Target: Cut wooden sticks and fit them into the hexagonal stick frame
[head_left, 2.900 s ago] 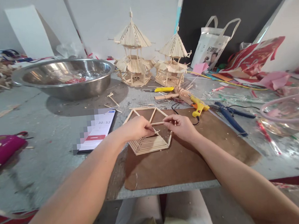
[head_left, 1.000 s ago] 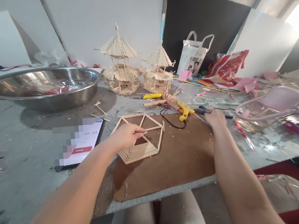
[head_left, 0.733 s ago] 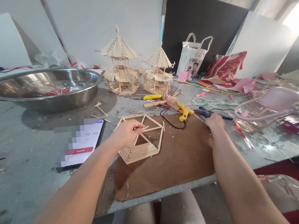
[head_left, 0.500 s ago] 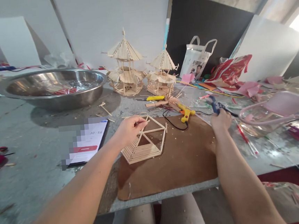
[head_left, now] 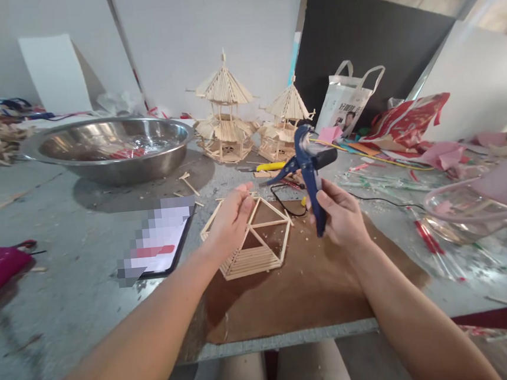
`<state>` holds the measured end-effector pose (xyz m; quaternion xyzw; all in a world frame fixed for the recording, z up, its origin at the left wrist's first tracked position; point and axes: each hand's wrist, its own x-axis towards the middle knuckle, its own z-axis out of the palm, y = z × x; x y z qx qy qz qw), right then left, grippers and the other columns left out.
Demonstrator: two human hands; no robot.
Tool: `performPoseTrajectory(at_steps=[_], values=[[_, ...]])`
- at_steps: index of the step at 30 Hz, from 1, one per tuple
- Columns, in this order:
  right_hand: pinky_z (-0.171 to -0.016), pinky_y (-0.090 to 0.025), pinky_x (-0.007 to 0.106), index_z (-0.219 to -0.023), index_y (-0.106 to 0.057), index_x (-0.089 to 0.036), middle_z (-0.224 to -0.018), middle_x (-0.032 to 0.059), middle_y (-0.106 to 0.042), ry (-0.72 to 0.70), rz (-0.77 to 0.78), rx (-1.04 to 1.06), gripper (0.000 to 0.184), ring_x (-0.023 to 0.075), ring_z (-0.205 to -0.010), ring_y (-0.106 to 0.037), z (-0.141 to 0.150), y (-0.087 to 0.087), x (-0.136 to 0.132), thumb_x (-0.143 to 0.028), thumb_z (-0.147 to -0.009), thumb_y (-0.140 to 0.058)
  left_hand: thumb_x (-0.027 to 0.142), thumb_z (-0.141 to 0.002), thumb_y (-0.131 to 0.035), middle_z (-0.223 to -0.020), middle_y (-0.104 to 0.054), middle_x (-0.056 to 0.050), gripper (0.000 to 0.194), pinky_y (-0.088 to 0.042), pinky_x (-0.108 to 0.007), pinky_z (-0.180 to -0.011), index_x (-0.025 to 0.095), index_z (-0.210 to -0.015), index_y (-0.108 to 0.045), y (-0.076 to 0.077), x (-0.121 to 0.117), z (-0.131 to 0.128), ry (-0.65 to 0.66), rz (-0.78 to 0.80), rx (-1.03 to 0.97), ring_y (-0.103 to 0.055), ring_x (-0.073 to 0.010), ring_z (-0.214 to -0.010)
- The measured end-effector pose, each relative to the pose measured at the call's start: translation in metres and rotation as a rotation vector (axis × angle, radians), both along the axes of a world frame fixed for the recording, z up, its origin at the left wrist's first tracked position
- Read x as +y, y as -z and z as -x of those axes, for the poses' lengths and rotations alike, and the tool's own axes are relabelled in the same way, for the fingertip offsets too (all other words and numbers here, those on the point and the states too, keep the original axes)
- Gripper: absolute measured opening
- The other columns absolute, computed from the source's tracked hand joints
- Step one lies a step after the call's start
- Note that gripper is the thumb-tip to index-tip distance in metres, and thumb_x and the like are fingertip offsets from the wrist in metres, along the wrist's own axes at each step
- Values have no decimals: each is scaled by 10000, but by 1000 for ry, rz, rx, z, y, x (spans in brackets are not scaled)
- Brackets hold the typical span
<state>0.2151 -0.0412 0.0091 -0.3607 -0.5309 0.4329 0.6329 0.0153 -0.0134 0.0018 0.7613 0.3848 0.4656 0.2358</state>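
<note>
1. Head view: the right hand [head_left: 342, 212] is closed around one handle of a blue tool [head_left: 311, 191], held raised above the work with its handles spread apart.
2. Its partner, the left hand [head_left: 229, 221], has its fingers bunched together over the left part of a hexagonal stick frame [head_left: 253, 262]; whether they pinch anything, I cannot tell.
3. Below that hand, the frame lies flat on a brown mat [head_left: 299, 304], near its left edge. Parallel sticks fill the side nearest the person, while triangles farther back are open between spokes.
4. Just left of the frame, a phone [head_left: 164, 239] lies on the grey table [head_left: 74, 229]. Beyond the frame is a yellow cutter [head_left: 271, 166].
5. Farther back stand a taller stick pagoda [head_left: 226, 92] and a shorter stick pagoda [head_left: 288, 104], the latter partly hidden by the tool.
6. Left of both sits a wide steel bowl [head_left: 132, 172]; to their right, a white bag [head_left: 341, 102].
</note>
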Motion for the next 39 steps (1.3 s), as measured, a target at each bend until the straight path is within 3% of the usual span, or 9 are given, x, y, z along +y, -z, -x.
performPoseTrajectory(at_steps=[3, 7, 11, 16, 21, 22, 25, 29, 39], values=[[-336, -322, 170, -933, -565, -245, -564, -34, -491, -256, 131, 184, 226, 78, -444, -428, 10, 0, -3, -307, -716, -569, 356, -857, -296, -1185, -494, -108, 254, -320, -329, -933, 168, -838, -466, -1, -2, 0, 16, 6, -15, -431, -179, -1112], [-296, -276, 142, -838, -584, -224, -660, -21, -527, -396, 201, 325, 212, 66, -472, -415, 11, 0, -4, -293, -643, -629, 375, -859, -293, -877, -576, -48, 278, -383, -283, -791, 169, -798, -470, -4, -3, 1, 20, 87, 45, -508, -154, -890], [-296, -295, 148, -794, -586, -219, -739, -26, -557, -358, 244, 356, 210, 51, -461, -413, 13, 3, -2, -278, -603, -648, 380, -858, -297, -700, -515, 1, 290, -381, -247, -663, 166, -755, -463, -2, -5, 0, 58, 167, 55, -481, -118, -686], [-633, -491, 313, -821, -587, -241, -847, 6, -616, -364, 218, 298, 219, 170, -785, -573, 22, 9, -1, -269, -606, -561, 410, -836, -338, -669, -517, 12, 290, -377, -237, -615, 167, -738, -462, 2, -11, -9, 170, 302, 40, -474, -112, -639], [-807, -447, 405, -883, -591, -228, -886, 31, -640, -403, 190, 175, 351, 239, -969, -547, 20, 5, -3, -235, -547, -489, 430, -772, -444, -919, -566, -36, 298, -384, -250, -726, 158, -721, -555, -7, -5, -3, 275, 320, 45, -506, -140, -829], [-822, -440, 404, -879, -593, -225, -881, 30, -642, -379, 181, 176, 353, 240, -980, -544, 17, 4, -3, -226, -543, -483, 434, -747, -477, -969, -554, -42, 297, -380, -252, -739, 158, -712, -582, -9, -2, 1, 252, 308, 93, -504, -146, -852], [-862, -421, 393, -856, -596, -220, -867, 23, -643, -328, 175, 210, 332, 233, -965, -558, 8, 3, -1, -205, -545, -482, 432, -704, -516, -753, -577, -20, 299, -368, -248, -654, 158, -658, -629, -14, 6, 8, 126, 365, 349, -503, -131, -691], [-868, -420, 379, -816, -597, -216, -842, 9, -639, -283, 202, 214, 283, 219, -889, -593, -2, 5, 4, -185, -547, -516, 404, -655, -548, -585, -578, 4, 274, -326, -228, -526, 167, -708, -675, -10, 8, 8, 115, 523, 578, -474, -115, -552], [-870, -418, 390, -836, -599, -212, -754, 0, -638, -271, 187, 145, 292, 206, -844, -602, -2, 12, 6, -158, -554, -544, 333, -628, -564, -582, -638, -14, 210, -323, -224, -510, 181, -679, -699, -9, 5, 6, 120, 476, 701, -511, -124, -539]])
